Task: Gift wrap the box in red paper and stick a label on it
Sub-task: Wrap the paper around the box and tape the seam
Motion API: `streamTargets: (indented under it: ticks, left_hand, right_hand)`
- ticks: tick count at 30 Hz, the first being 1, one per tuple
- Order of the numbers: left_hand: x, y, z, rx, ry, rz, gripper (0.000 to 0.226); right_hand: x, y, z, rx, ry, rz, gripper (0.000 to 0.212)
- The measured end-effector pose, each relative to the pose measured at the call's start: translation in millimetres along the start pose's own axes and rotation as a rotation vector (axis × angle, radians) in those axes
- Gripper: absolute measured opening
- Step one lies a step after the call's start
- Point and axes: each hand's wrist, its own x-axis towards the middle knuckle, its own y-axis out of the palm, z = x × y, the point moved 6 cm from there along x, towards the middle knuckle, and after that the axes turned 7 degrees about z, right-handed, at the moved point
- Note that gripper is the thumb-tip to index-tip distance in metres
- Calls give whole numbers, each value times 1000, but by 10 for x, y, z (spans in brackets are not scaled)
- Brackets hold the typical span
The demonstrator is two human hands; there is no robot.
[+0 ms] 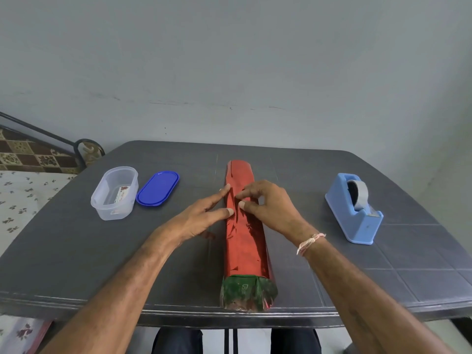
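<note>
The box (245, 251) is lying lengthwise on the surface (76, 251), running straight away from the person, directly under both grips. Red paper (240, 172) is covering its whole length. The end nearest the person is showing dark green and crumpled; whether that is box or paper I cannot tell.

The left grip (201, 215) is lying wide, fingers straight, with two fingertips (229, 212) pressing against the left edge of the paper. The right grip (268, 205) is sitting on top of the box just beside the left one, narrow and curled, its thumb and forefinger pinching the paper at the creased seam. A pale thread band (310, 241) is circling the right wrist.

Well to the left of the left grip, a clear tub (115, 192) is standing open with the label (122, 194) lying inside it. A blue lid (157, 188) is lying flat between the tub and the left grip, just beside the tub. Well to the right of the right grip, a light blue tape dispenser (355, 208) is standing with its roll in place. Further left than the tub, off the surface, a bed (23, 200) with a flowered sheet is showing.
</note>
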Motion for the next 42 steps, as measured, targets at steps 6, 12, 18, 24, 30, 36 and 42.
streamTargets:
  ticks: [6, 12, 18, 24, 30, 36, 42]
  left_hand:
    - [-21, 9, -8, 4, -18, 7, 72]
    - [-61, 31, -36, -18, 23, -4, 75]
    - [-44, 34, -2, -42, 61, -4, 94]
    - [-22, 33, -32, -9, 61, -1, 87]
    - [-31, 3, -58, 16, 55, 24, 85]
    - [-38, 28, -87, 43, 40, 16, 86]
    - [-74, 88, -54, -46, 51, 12, 82]
  right_hand:
    - [53, -7, -97, 142, 142, -15, 16]
    - [221, 48, -2, 84, 232, 46, 31]
    - [195, 72, -54, 74, 207, 55, 7]
    - [203, 62, -11, 128, 278, 22, 31]
    - [251, 75, 4, 18, 315, 1, 23]
    - [245, 107, -54, 50, 321, 0, 29]
    - [244, 136, -97, 65, 309, 7, 30]
